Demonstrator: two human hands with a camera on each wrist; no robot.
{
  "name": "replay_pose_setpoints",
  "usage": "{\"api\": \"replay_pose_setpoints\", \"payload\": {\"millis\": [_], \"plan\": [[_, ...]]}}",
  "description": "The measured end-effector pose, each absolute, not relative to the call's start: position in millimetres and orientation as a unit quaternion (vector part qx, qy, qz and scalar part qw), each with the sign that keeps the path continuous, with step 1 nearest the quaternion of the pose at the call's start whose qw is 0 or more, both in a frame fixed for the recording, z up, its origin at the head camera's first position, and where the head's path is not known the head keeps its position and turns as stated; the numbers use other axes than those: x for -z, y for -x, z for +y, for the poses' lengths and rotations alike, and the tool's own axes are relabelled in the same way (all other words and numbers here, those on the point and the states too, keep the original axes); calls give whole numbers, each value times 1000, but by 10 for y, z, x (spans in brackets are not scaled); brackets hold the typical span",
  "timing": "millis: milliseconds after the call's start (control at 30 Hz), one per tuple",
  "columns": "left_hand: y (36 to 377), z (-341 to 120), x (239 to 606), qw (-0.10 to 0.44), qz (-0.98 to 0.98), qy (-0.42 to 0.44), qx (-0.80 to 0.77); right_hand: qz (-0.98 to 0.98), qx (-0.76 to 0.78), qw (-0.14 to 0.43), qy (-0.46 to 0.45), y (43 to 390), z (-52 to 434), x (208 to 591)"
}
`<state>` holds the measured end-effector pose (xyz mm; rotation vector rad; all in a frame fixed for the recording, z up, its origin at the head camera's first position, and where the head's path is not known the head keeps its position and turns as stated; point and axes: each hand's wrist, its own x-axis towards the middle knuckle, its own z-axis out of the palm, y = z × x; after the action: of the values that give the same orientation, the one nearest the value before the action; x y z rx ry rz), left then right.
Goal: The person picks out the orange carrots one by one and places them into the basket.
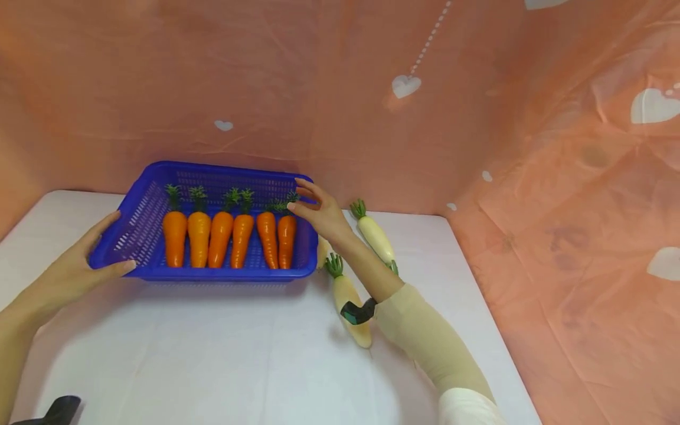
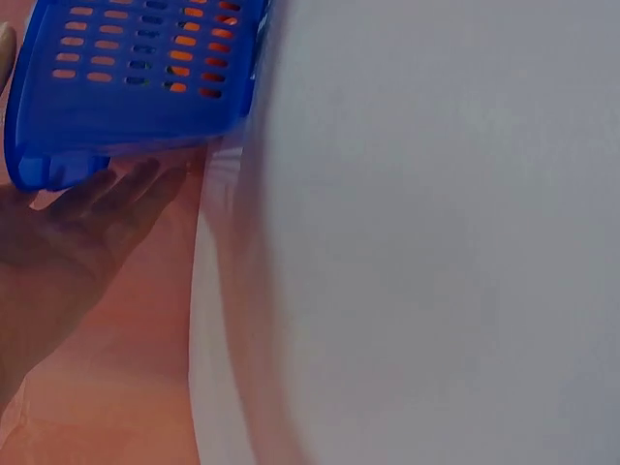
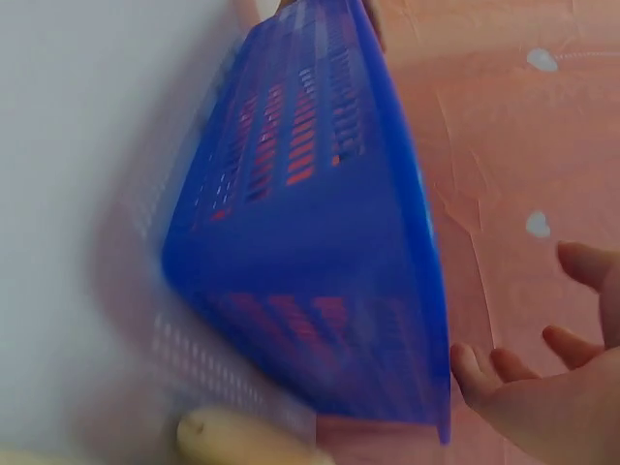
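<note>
A blue plastic basket [image 1: 202, 274] with slotted walls has a row of several orange carrots [image 1: 242, 239] in it, their green tops toward the back wall. At its left end my left hand [image 1: 69, 274] grips the rim, thumb at the front corner. In the left wrist view, fingers [image 2: 126, 208] of that hand lie at the underside of the rim. My right hand [image 1: 324, 215] is at the back right corner, its fingers loosely spread and the thumb over the inside. The right wrist view has the right fingertips [image 3: 465, 363] right beside the basket's rim [image 3: 426, 281].
White radishes with green tops lie right of the basket: one in front [image 1: 345, 289], one farther back [image 1: 376, 236], others partly hidden by the right forearm and the basket. A peach cloth [image 1: 345, 118] with white hearts hangs behind the white table [image 1: 212, 354].
</note>
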<state>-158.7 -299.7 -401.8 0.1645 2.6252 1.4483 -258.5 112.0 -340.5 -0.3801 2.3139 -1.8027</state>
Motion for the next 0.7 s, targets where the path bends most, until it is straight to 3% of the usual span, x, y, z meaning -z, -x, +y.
{"api": "replay_pose_setpoints", "payload": {"millis": [267,700], "plan": [[1572,-3119,4047,29,886,-77,-456,786,594,58,160,2593,1477,3439],[1447,-3290,4048,5,955,-46,-293,894,418,32,159,2452,2223,3577]]}}
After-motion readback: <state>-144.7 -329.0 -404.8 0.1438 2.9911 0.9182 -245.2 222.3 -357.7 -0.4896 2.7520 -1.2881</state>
